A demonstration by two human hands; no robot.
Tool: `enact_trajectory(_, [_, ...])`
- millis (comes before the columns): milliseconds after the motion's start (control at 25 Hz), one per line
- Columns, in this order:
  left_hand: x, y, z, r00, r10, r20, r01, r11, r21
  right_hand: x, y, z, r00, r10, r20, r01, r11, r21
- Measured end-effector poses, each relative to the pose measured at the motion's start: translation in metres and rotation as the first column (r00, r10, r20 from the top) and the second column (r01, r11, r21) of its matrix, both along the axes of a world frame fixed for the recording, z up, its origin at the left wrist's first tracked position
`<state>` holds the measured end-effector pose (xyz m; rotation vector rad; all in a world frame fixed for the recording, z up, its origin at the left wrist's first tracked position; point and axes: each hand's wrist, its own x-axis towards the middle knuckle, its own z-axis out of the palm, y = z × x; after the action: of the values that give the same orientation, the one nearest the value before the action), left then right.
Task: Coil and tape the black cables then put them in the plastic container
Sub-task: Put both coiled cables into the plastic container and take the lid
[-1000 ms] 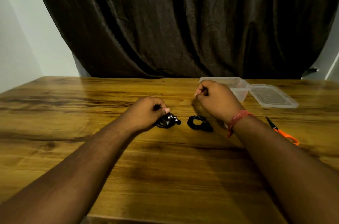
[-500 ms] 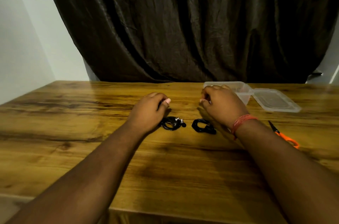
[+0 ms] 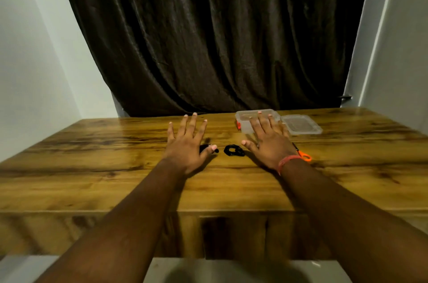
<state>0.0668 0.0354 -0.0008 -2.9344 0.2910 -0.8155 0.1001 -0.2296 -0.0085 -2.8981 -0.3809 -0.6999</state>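
Observation:
Two coiled black cables lie on the wooden table (image 3: 92,167). One coiled cable (image 3: 234,150) sits in plain view between my hands. The other cable (image 3: 205,147) is mostly hidden under my left thumb. My left hand (image 3: 187,143) is spread flat with straight fingers above the table and holds nothing. My right hand (image 3: 269,141) is also spread flat, its fingertips in front of the clear plastic container (image 3: 245,118), which stands open at the back.
The container's clear lid (image 3: 301,124) lies just right of it. Orange-handled scissors (image 3: 304,155) lie by my right wrist. A small orange object (image 3: 238,124) sits at the container's left side. A dark curtain hangs behind the table; the near edge is close.
Both hands have opened from curled to flat with spread fingers. My left hand has let go of its coil. The camera has pulled back and tilted up.

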Motion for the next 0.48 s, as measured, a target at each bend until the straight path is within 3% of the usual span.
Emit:
enact_trajectory(200, [-0.042, -0.02, 0.004, 0.997, 0.067, -0.027, -0.066, 0.998, 0.02, -0.043, -0.019, 0.003, 0.996, -0.085, 0.012, 0.086, 0.996, -0.033])
enact_trajectory(480, [-0.074, -0.035, 0.007, 0.998, 0.054, -0.034, -0.053, 0.999, 0.008, -0.077, -0.025, 0.009, 0.996, -0.062, 0.063, 0.063, 0.998, -0.024])
